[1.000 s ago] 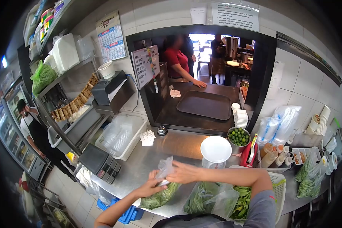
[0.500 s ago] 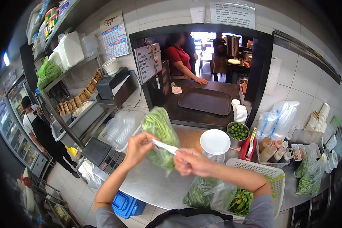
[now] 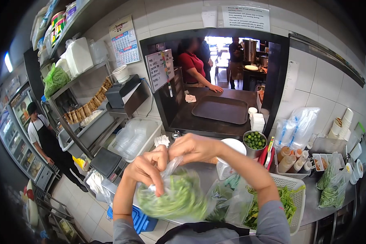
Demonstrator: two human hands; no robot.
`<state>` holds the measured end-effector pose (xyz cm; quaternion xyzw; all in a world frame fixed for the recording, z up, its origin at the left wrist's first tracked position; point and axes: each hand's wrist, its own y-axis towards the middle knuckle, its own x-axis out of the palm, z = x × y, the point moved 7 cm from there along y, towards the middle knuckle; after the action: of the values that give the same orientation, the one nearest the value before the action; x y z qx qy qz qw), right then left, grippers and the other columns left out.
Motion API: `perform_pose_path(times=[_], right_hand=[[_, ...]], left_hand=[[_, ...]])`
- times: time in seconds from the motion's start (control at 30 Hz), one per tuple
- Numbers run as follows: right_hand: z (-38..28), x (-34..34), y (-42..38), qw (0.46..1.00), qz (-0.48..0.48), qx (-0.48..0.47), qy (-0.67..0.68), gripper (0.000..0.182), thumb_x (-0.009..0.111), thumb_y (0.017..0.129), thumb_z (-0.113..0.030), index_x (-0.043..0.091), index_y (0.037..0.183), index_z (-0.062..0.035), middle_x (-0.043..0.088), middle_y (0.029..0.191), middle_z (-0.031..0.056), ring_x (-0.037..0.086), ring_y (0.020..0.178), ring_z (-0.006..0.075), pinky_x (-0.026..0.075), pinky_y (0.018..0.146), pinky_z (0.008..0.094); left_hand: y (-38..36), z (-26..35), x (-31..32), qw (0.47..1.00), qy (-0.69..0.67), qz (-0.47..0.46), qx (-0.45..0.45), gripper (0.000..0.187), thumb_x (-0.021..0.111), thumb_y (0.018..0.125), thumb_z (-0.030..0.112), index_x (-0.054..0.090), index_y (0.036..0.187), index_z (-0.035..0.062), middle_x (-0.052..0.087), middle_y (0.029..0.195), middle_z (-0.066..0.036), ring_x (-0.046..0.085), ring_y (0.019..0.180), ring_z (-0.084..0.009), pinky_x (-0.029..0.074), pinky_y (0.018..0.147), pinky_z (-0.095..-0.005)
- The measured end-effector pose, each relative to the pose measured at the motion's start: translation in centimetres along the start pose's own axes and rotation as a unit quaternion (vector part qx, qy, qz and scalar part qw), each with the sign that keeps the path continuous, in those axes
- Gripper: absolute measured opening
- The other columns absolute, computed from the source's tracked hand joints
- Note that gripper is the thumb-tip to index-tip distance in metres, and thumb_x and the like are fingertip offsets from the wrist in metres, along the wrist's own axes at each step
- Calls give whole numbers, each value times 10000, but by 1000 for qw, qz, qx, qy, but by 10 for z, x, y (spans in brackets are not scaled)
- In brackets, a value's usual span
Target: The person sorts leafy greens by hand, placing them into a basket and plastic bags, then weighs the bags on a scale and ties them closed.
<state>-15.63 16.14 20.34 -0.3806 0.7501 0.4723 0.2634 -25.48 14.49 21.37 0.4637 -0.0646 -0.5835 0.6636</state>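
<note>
A clear plastic bag of sliced green vegetables [image 3: 173,197] hangs over the front of the steel counter, smeared by motion. My left hand [image 3: 148,168] is closed around the gathered neck of the bag, on its left side. My right hand [image 3: 194,147] pinches the bag's top end just above, close beside the left fingers. Both hands are touching the twisted plastic; whether it is knotted cannot be made out. Right of the bag, other bagged greens [image 3: 220,199] lie on the counter beside a white basket [image 3: 299,203] holding loose leaves [image 3: 286,201].
A white bowl [image 3: 234,145] and a pot of small green limes [image 3: 255,140] stand behind my right forearm. Beyond, a brown tray [image 3: 220,110] lies on the pass-through, where a person in red [image 3: 191,65] rests a hand. Another person [image 3: 49,138] stands at far left.
The bag has swung from upright to hanging low beneath my hands. My hands have come together at its neck, the right one moving up and over toward the left.
</note>
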Motion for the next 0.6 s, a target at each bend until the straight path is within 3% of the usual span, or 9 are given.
perform_pose_path(times=[0.07, 0.1, 0.13, 0.17, 0.27, 0.33, 0.47, 0.57, 0.6], right_hand=[[-23, -2, 8, 980, -24, -60, -188, 138, 564, 809, -193, 598, 846, -64, 588, 780, -15, 567, 757, 144, 435, 669, 290], [-37, 0, 13, 955, -23, -91, -280, 123, 560, 795, -189, 596, 825, -75, 580, 775, -23, 561, 759, 137, 430, 670, 288], [-48, 3, 17, 921, -20, -122, -370, 108, 556, 782, -184, 593, 805, -86, 571, 769, -30, 554, 762, 129, 425, 670, 286], [-62, 12, 18, 844, 2, -181, -505, 92, 531, 780, -197, 571, 753, -119, 525, 740, -31, 521, 758, 111, 413, 697, 283], [-90, 44, 15, 749, -41, -304, -587, 110, 525, 788, -207, 545, 726, -119, 497, 725, -21, 508, 750, 127, 415, 713, 298], [-90, 53, 11, 730, -35, -372, -572, 124, 519, 790, -211, 525, 707, -118, 479, 719, -18, 499, 744, 132, 414, 725, 300], [-79, 58, 7, 749, -47, -396, -529, 132, 518, 787, -200, 494, 685, -119, 460, 712, -16, 491, 738, 132, 414, 727, 303], [-75, 49, 9, 754, -58, -347, -555, 116, 521, 783, -192, 505, 695, -119, 471, 723, -14, 493, 737, 124, 407, 703, 288], [-68, 48, 7, 781, -80, -294, -546, 108, 520, 784, -186, 508, 701, -118, 475, 729, -15, 496, 744, 122, 407, 698, 288]], left_hand=[[-13, -3, -3, 993, 84, -25, -74, 182, 776, 582, 219, 721, 714, 105, 337, 650, 55, 314, 668, -159, 233, 614, -275], [-23, -6, -8, 987, 119, -45, -99, 121, 760, 615, 149, 722, 720, 103, 490, 704, 37, 410, 743, -165, 307, 672, -266], [-31, -11, -8, 983, 57, -38, -169, 108, 747, 623, 124, 722, 726, 100, 535, 734, 20, 434, 774, -165, 323, 715, -267], [-41, -16, -6, 971, -4, -31, -235, 101, 735, 632, 98, 723, 732, 97, 581, 764, 3, 458, 805, -166, 339, 758, -269], [-64, -28, 15, 915, -171, -106, -349, 117, 677, 677, -14, 714, 768, 47, 678, 829, -78, 562, 927, -199, 389, 870, -283], [-75, -37, 36, 876, -252, -148, -384, 94, 677, 698, -26, 705, 776, 19, 678, 781, -75, 598, 890, -193, 433, 818, -282], [-98, -62, 46, 907, -309, 17, -287, 120, 742, 659, -10, 677, 759, 3, 670, 777, -95, 632, 731, -175, 477, 678, -268], [-111, -71, 46, 896, -365, 108, -230, 131, 753, 646, -11, 643, 710, 23, 644, 746, -129, 620, 683, -197, 469, 640, -281], [-105, -68, 45, 886, -389, 136, -211, 131, 746, 655, -13, 631, 701, 27, 635, 735, -136, 616, 671, -200, 467, 629, -285]])
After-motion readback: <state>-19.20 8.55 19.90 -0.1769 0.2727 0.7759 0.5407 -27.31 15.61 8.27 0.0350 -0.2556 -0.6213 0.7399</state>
